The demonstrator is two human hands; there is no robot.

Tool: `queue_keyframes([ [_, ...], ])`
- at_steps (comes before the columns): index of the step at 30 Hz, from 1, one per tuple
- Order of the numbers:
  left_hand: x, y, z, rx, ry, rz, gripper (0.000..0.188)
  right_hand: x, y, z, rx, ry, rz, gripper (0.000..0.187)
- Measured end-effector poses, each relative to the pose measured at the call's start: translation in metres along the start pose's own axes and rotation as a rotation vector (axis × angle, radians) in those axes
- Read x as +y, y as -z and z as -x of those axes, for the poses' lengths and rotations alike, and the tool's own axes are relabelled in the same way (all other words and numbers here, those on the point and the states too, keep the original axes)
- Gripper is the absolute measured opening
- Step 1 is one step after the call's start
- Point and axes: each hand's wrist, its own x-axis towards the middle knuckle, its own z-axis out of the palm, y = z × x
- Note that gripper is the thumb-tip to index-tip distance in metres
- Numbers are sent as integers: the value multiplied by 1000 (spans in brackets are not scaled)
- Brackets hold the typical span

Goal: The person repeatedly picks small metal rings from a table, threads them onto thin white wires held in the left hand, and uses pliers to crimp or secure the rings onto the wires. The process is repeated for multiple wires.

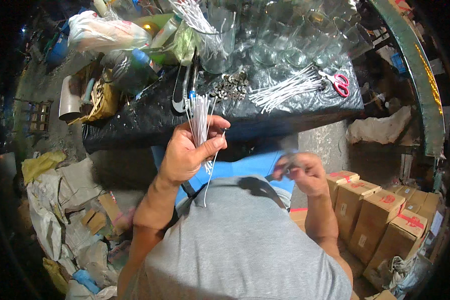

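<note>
My left hand [192,150] is closed around a bundle of white candle wicks [200,117], held upright in front of the table edge. One wick [210,182] hangs apart from the bundle, with a small metal piece near my thumb and fingertips. Lower and to the right, my right hand [305,172] has its fingers curled around something dark and greyish, too smeared by motion to name. On the black-covered table [135,120] beyond lie a heap of small metal wick tabs [231,86], more white wicks [287,89] and red-handled scissors [339,84].
A glass jar [217,50] with wicks stands at the back, beside several clear glasses [280,40]. Bags and bottles crowd the table's left side, near a woven basket [105,100]. Cardboard boxes [375,210] stand at right; crumpled sacks [60,200] lie at left.
</note>
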Motion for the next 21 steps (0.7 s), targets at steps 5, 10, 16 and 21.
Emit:
queue_keyframes([
  [5, 1, 2, 3, 3, 18, -53, 28, 16, -18, -14, -97, 70, -22, 34],
  [10, -1, -1, 2, 28, 27, -58, 34, -6, -32, -40, -149, 17, 468, 29],
  [16, 5, -1, -3, -1, -19, -171, 30, -11, -36, -49, -179, 94, 852, 28],
  [21, 11, -4, -3, -16, 13, -252, 22, -11, -37, -51, -171, 102, 896, 31],
])
